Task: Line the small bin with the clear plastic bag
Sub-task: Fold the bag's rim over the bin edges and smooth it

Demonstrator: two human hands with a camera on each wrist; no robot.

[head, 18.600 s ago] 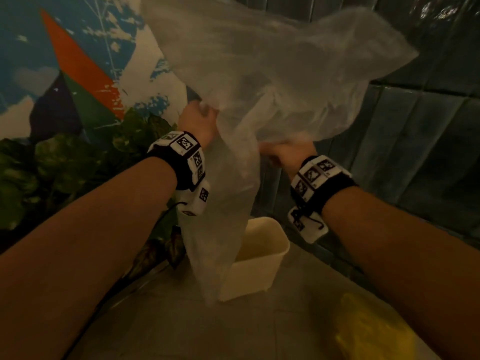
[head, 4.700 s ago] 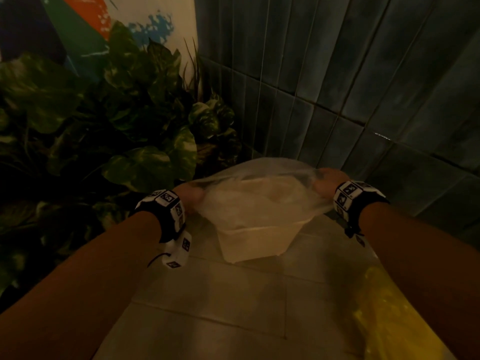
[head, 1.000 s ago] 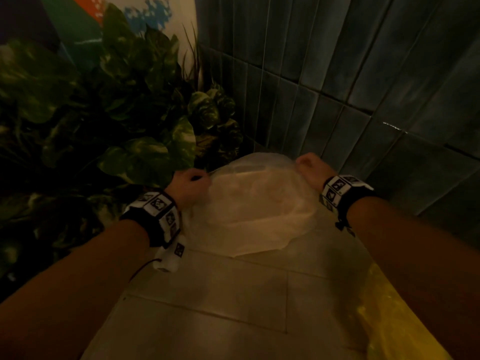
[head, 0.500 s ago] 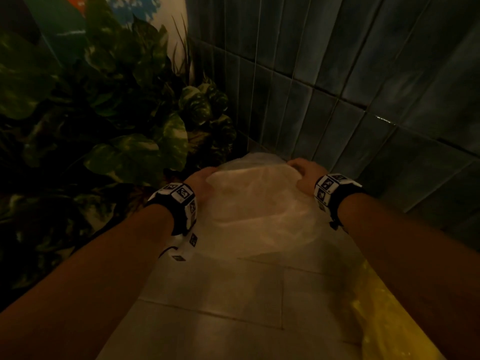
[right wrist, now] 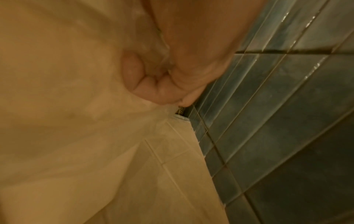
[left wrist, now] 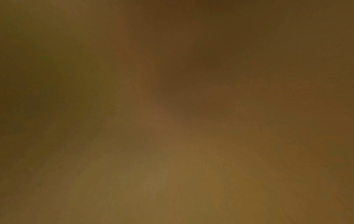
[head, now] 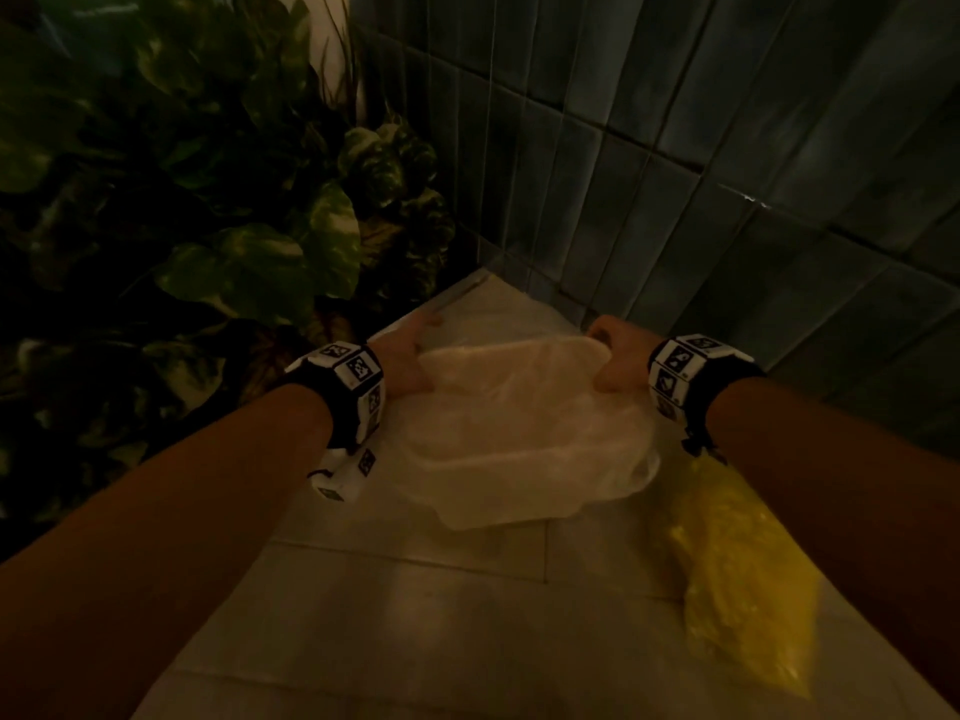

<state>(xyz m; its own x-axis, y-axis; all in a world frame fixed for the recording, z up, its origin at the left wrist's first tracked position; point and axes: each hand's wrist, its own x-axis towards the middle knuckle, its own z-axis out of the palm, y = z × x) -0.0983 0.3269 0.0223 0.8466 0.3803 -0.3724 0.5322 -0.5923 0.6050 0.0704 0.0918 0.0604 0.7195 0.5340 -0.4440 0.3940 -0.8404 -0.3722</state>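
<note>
The small cream bin (head: 519,356) stands on the tiled floor in the corner. The clear plastic bag (head: 519,449) is draped over its mouth and hangs down the near side. My left hand (head: 410,356) is at the bin's left side, thumb on the bag at the rim and one finger pointing forward. My right hand (head: 613,361) is at the right side. In the right wrist view its curled fingers (right wrist: 153,87) grip the bag's film (right wrist: 57,106). The left wrist view is a brown blur.
Leafy plants (head: 249,262) crowd the left side. A dark green tiled wall (head: 727,174) runs close behind and to the right of the bin. A yellow bag (head: 737,579) lies on the floor tiles (head: 415,615) under my right forearm.
Both hands have come down from the top of the bin to its sides, drawing the bag's edge down over the rim. The bin's far rim now shows through the film.
</note>
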